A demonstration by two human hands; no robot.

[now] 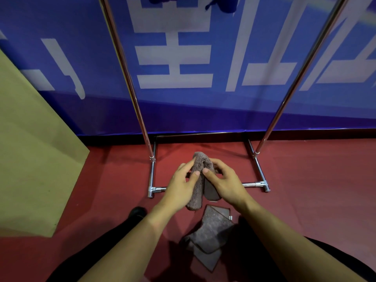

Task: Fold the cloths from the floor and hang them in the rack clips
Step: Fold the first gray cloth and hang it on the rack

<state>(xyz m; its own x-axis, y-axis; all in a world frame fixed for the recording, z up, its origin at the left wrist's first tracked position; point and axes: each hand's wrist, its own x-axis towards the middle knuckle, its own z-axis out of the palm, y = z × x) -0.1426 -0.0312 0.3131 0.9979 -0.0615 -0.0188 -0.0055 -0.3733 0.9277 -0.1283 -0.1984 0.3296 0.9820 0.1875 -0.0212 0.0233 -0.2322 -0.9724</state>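
A: Head view: left hand (184, 185) and right hand (223, 182) pinch a fluffy brown folded cloth (200, 180), held up before the chrome tubular rack (151, 174).

B: Why doubled? Likely for clipping. A second brown cloth (209, 235) lies floored, nearer than the rack.

Brown cloths, red floor, blue banner

The fluffy cloth (198, 180) and floor cloth (211, 235) are grey-brown; floor (315, 180) dark red; banner (81, 58) blue with white characters; rack (130, 78) shiny silver.
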